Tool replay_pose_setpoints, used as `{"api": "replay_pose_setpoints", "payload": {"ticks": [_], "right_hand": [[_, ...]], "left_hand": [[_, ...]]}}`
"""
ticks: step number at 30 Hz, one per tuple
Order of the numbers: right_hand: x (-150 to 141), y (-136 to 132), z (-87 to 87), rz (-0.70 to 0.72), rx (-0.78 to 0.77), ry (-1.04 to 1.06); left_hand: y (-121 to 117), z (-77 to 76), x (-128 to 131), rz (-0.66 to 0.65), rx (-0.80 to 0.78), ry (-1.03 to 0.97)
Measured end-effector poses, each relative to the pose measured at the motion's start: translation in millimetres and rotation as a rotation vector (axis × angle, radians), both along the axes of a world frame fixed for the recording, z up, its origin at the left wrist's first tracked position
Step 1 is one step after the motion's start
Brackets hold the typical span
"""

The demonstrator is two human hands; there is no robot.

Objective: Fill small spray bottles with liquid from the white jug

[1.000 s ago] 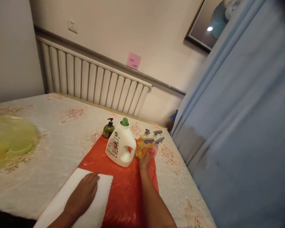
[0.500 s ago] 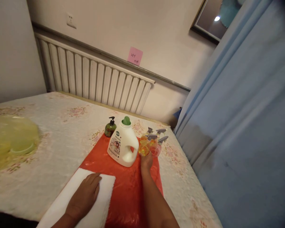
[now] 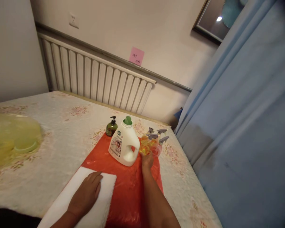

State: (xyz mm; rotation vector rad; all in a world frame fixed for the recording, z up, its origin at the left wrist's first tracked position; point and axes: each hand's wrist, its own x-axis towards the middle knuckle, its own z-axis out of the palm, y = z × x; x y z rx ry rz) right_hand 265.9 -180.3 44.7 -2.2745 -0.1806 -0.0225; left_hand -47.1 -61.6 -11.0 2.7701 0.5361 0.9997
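Observation:
My left hand (image 3: 85,194) lies flat, fingers stretched, on a folded white towel (image 3: 102,202) at the near edge of the bed. My right hand (image 3: 147,160) reaches forward and closes on the base of an orange spray bottle (image 3: 145,146), one of several small spray bottles with grey triggers (image 3: 156,144). A white detergent jug with a green cap (image 3: 123,143) stands just left of that hand. Behind it stands a small dark green pump bottle (image 3: 111,126). All stand on a red plastic sheet (image 3: 128,186).
A floral cream bedspread (image 3: 61,133) covers the bed. A translucent yellow basin (image 3: 11,139) rests at the left. A white radiator (image 3: 97,79) lines the back wall under a pink note (image 3: 136,56). A blue curtain (image 3: 239,126) hangs close on the right.
The view has shifted slightly right and down. My right hand stays at the orange spray bottle; the left hand rests on the towel as before.

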Motion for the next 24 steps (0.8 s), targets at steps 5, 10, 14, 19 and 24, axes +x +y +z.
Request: {"api": "replay_pose_setpoints", "payload": {"ticks": [5,10,14,19,24], "right_hand": [[1,-15,-1.1,0.030,0.018,-0.120],[-14,-48,-2.1,0.124,0.018,-0.192],[-37,-83,-6.1,0.211,-0.009,-0.205],[-71,-122,-11.6,0.300,-0.049,-0.211],[-97,-146,-15.9,0.370,-0.074,-0.209]], "left_hand": [[-2,5.2,1,-0.010,-0.039,0.009],[-4,9.2,1,-0.013,-0.034,0.013],[-6,15.0,1,-0.030,-0.055,0.023],[-9,21.7,0,-0.043,-0.096,0.041],[-8,21.5,0,-0.042,-0.069,0.072]]}}
